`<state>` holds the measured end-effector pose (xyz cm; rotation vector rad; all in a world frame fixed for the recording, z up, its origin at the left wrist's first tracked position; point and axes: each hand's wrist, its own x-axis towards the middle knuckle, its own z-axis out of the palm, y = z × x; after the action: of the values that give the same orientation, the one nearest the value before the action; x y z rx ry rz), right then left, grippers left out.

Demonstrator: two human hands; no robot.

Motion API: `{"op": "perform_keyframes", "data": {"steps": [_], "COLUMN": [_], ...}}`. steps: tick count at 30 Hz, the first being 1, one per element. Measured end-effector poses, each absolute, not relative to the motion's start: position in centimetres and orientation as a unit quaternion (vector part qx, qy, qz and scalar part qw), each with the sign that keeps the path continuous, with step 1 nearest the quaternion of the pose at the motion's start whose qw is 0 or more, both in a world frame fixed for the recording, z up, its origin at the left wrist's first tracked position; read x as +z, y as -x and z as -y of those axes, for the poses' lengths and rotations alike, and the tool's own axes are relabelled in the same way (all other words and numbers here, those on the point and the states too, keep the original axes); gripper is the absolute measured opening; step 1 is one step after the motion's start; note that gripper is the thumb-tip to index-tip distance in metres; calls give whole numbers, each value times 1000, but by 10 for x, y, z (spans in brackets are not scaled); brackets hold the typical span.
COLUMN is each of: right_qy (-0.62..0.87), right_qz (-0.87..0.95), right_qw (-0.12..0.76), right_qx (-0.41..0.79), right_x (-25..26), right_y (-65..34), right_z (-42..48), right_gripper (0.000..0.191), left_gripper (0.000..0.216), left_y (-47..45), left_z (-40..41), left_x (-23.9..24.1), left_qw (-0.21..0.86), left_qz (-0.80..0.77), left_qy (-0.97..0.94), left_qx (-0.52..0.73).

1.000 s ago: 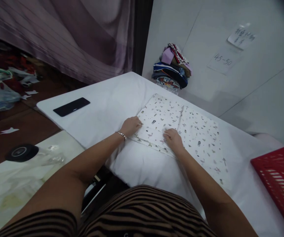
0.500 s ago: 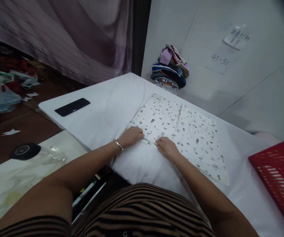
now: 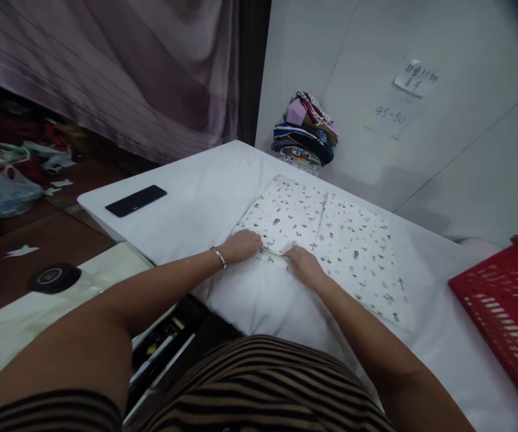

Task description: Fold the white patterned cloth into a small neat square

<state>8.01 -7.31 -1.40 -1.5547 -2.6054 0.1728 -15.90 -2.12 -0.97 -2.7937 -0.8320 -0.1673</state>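
A white cloth with small printed figures (image 3: pixel 331 240) lies flat on the white-covered table (image 3: pixel 204 192), a fold line running down its middle. My left hand (image 3: pixel 243 245) rests at the cloth's near left edge, fingers curled onto the hem. My right hand (image 3: pixel 301 264) sits just beside it on the same near edge, fingers bent and pinching the fabric. A bracelet circles my left wrist.
A black phone (image 3: pixel 135 200) lies at the table's left end. A pile of folded colourful clothes (image 3: pixel 306 132) sits against the wall at the back. A red plastic basket (image 3: pixel 508 318) stands at the right. A black round object (image 3: pixel 54 278) lies on a lower surface left.
Both hands slid back from on top of the cloth to its near edge and curled onto the hem. The view shifted slightly.
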Motion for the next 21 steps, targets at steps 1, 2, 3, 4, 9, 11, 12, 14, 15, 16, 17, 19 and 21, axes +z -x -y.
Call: {"op": "perform_keyframes", "data": {"steps": [1,2,3,4,9,11,12,14,15,16,17,19,21], "right_qy": [511,507,500,494,479,475,473,469,466,463,461,455,449], "right_qz": [856,859,863,868,877,878,879,881,882,883,883,886,888], "right_qw": [57,57,53,47,43,54,60,71,75,79,84,92,98], "right_qx": [55,50,45,39,13,7,5,0,-2,-6,-9,-12,-11], "right_x": [-14,-14,-14,-15,-21,-24,-25,-27,-28,-28,-28,-28,-27], "right_y": [-80,-80,-80,-79,-75,-74,-74,-74,-75,-75,-75,-76,-77], "right_z": [74,75,77,78,82,83,84,85,86,87,88,89,89], "right_gripper": [28,28,28,28,30,30,30,29,29,28,28,27,26], "left_gripper": [14,15,15,16,18,18,18,18,18,18,18,20,19], "left_y": [160,161,163,164,166,166,167,168,169,171,172,175,175], "left_z": [23,24,26,28,34,36,36,38,39,40,40,41,40], "left_x": [-10,-11,-13,-15,-24,-24,-23,-21,-20,-19,-18,-18,-18], "left_qw": [111,113,115,117,105,92,86,72,63,53,44,32,32], "left_qz": [286,288,290,293,310,315,319,326,327,326,322,314,312], "left_qy": [950,949,948,946,942,941,941,939,939,940,941,943,943], "left_qx": [-61,-66,-69,-70,-75,-80,-80,-78,-80,-85,-93,-108,-110]}}
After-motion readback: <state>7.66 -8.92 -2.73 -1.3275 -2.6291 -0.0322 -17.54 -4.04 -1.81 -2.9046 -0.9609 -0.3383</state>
